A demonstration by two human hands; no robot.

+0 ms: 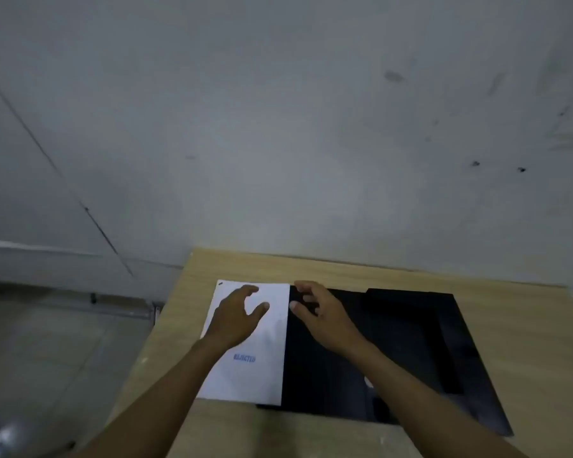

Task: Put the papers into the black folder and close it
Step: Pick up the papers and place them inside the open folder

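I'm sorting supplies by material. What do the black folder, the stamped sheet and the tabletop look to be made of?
Black folder: probably smooth plastic or coated card; its surface shows a faint sheen. Stamped sheet: thin matte white paper, lying flat, with a blue ink stamp. Tabletop: pale wood-look board, likely laminate, with light grain; real wood cannot be ruled out.

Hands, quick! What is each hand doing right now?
Left hand: open, fingers spread over the white paper, gripping nothing.
Right hand: open, fingers curled loosely above the black folder, holding nothing.
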